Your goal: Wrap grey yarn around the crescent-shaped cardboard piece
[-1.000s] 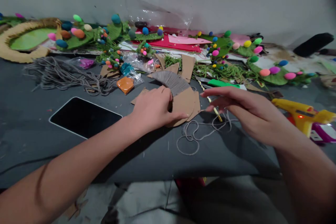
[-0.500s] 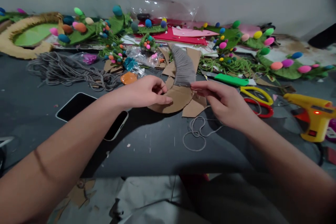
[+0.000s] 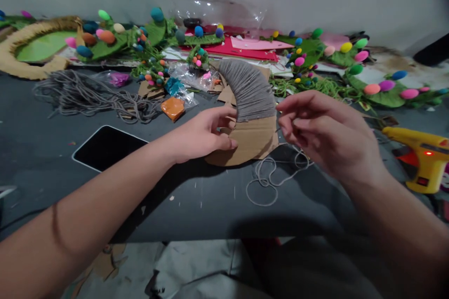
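A curved cardboard piece (image 3: 245, 142) is partly wound with grey cord (image 3: 249, 88) on its upper part; the lower part is bare. My left hand (image 3: 210, 138) grips its left edge between thumb and fingers. To the right of the wound part, my right hand (image 3: 315, 124) has its fingers pinched together beside the edge; whether the cord passes between them is too small to tell. A loose grey strand (image 3: 263, 191) lies in loops on the table below the right hand.
A phone (image 3: 105, 147) lies at left, below a heap of grey cord (image 3: 80, 93). A yellow glue gun (image 3: 423, 156) with a lit red light is at right. Green leaves with coloured balls (image 3: 382, 86), red sheets (image 3: 224, 46) and a fuzzy yellow ring (image 3: 31, 72) line the back.
The cardboard piece has tilted up and come nearer, showing more of the wound cord. My right hand has moved right and up, now covering the scissors. My left hand has shifted slightly down.
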A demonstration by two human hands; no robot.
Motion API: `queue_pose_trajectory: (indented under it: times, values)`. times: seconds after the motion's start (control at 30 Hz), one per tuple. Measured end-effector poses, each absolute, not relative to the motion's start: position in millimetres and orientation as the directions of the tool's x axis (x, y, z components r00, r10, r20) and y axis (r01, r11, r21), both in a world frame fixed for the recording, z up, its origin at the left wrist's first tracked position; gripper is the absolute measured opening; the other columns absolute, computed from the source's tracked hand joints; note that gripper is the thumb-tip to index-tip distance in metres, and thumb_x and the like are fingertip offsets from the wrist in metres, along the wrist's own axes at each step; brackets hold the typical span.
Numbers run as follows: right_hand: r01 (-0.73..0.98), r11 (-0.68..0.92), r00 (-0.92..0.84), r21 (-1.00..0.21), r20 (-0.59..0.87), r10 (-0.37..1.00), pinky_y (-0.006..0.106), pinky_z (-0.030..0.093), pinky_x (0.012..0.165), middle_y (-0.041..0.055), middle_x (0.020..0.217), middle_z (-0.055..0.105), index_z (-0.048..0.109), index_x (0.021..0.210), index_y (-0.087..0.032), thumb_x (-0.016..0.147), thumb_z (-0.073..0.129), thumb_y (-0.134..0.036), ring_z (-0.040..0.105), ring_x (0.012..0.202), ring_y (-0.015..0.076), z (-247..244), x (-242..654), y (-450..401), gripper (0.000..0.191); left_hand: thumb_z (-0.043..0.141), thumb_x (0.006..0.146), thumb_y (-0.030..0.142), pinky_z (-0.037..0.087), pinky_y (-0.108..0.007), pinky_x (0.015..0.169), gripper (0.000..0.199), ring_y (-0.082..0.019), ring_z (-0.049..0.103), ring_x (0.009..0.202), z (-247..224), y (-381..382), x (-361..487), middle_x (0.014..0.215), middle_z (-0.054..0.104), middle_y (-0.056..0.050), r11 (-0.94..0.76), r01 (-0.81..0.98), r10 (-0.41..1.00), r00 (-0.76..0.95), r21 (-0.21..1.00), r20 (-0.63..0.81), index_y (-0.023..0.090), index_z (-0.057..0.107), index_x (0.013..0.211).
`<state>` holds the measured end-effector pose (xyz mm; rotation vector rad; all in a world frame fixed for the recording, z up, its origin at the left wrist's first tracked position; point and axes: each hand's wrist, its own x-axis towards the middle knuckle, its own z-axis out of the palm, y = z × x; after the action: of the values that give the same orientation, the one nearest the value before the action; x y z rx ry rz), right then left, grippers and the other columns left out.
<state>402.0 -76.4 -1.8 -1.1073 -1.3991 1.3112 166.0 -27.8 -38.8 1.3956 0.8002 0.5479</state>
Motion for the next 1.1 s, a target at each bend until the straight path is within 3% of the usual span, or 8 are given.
queue_pose_trajectory:
  times: [0.17, 0.37, 0.43, 0.6, 0.77, 0.83, 0.97, 1.1]
  values:
    - [-0.149, 0.040, -0.390, -0.988, 0.096, 0.916, 0.027, 0.037, 0.052, -0.0051, 0.052, 0.045, 0.071, 0.104, -0.028, 0.097, 0.058, -0.031, 0.041, 0.048, 0.0109, 17, 397, -86, 0.015, 0.068, 0.072, 0.007, 0.049, -0.023, 0.072, 0.031, -0.007, 0.045, 0.070, -37, -28, 164, 0.080, 0.033, 0.005, 0.141, 0.098, 0.720, 0.673, 0.985, -0.170, 0.019, 0.047, 0.092]
    - [0.225, 0.103, -0.329, -0.969, 0.024, 0.944, 0.029, 0.054, 0.068, 0.0021, 0.081, 0.067, 0.067, 0.112, -0.024, 0.097, 0.059, -0.033, 0.063, 0.074, 0.0147, -5, 393, -77, 0.019, 0.068, 0.076, 0.010, 0.047, -0.022, 0.069, 0.032, -0.007, 0.047, 0.070, -31, -33, 164, 0.083, 0.041, 0.005, 0.202, 0.059, 0.685, 0.705, 0.978, -0.184, 0.020, 0.049, 0.100]
    - [0.261, 0.134, -0.340, -0.956, 0.039, 0.940, 0.029, 0.056, 0.070, 0.0030, 0.085, 0.069, 0.067, 0.110, -0.023, 0.098, 0.058, -0.033, 0.065, 0.078, 0.0148, -10, 392, -76, 0.018, 0.070, 0.079, 0.014, 0.047, -0.023, 0.071, 0.029, -0.007, 0.047, 0.071, -32, -35, 164, 0.083, 0.039, 0.004, 0.169, 0.078, 0.696, 0.697, 0.982, -0.175, 0.019, 0.050, 0.099]
    - [0.042, 0.109, -0.347, -0.993, 0.088, 0.934, 0.026, 0.053, 0.068, 0.0013, 0.083, 0.068, 0.070, 0.109, -0.024, 0.097, 0.060, -0.028, 0.063, 0.076, 0.0132, -15, 388, -72, 0.016, 0.078, 0.078, 0.023, 0.049, -0.025, 0.073, 0.034, -0.008, 0.048, 0.069, -39, -37, 165, 0.078, 0.039, 0.006, 0.156, 0.056, 0.755, 0.637, 0.986, -0.155, 0.019, 0.052, 0.100]
    - [-0.182, 0.085, -0.383, -0.980, 0.150, 0.911, 0.024, 0.052, 0.069, 0.0009, 0.080, 0.066, 0.070, 0.106, -0.020, 0.096, 0.061, -0.024, 0.062, 0.074, 0.0110, -11, 368, -49, 0.014, 0.081, 0.075, 0.027, 0.047, -0.023, 0.066, 0.033, -0.010, 0.056, 0.068, -35, -31, 160, 0.077, 0.054, 0.003, 0.063, 0.083, 0.828, 0.552, 0.995, -0.098, 0.017, 0.057, 0.095]
    - [-0.129, 0.116, -0.429, -0.985, 0.161, 0.889, 0.025, 0.052, 0.067, 0.0009, 0.079, 0.066, 0.070, 0.106, -0.021, 0.097, 0.061, -0.027, 0.062, 0.072, 0.0116, -6, 358, -38, 0.015, 0.080, 0.076, 0.028, 0.047, -0.024, 0.066, 0.030, -0.011, 0.059, 0.070, -35, -26, 155, 0.078, 0.059, 0.002, 0.018, 0.090, 0.865, 0.498, 0.996, -0.061, 0.017, 0.057, 0.092]
    - [0.147, 0.258, -0.473, -0.955, 0.161, 0.866, 0.024, 0.049, 0.055, -0.0007, 0.070, 0.063, 0.071, 0.102, -0.020, 0.096, 0.062, -0.031, 0.058, 0.061, 0.0110, -3, 354, -27, 0.015, 0.078, 0.076, 0.025, 0.048, -0.026, 0.070, 0.028, -0.013, 0.061, 0.074, -36, -15, 146, 0.080, 0.063, -0.001, -0.030, 0.143, 0.925, 0.378, 0.989, -0.027, 0.014, 0.060, 0.094]
    - [0.353, 0.412, -0.386, -0.840, 0.271, 0.882, 0.024, 0.048, 0.055, 0.0011, 0.081, 0.067, 0.070, 0.103, -0.019, 0.090, 0.068, -0.024, 0.060, 0.066, 0.0108, -11, 364, -33, 0.014, 0.077, 0.078, 0.021, 0.046, -0.023, 0.069, 0.022, -0.011, 0.058, 0.075, -33, -14, 143, 0.082, 0.060, 0.000, -0.064, 0.149, 0.926, 0.377, 0.987, 0.003, 0.015, 0.060, 0.092]
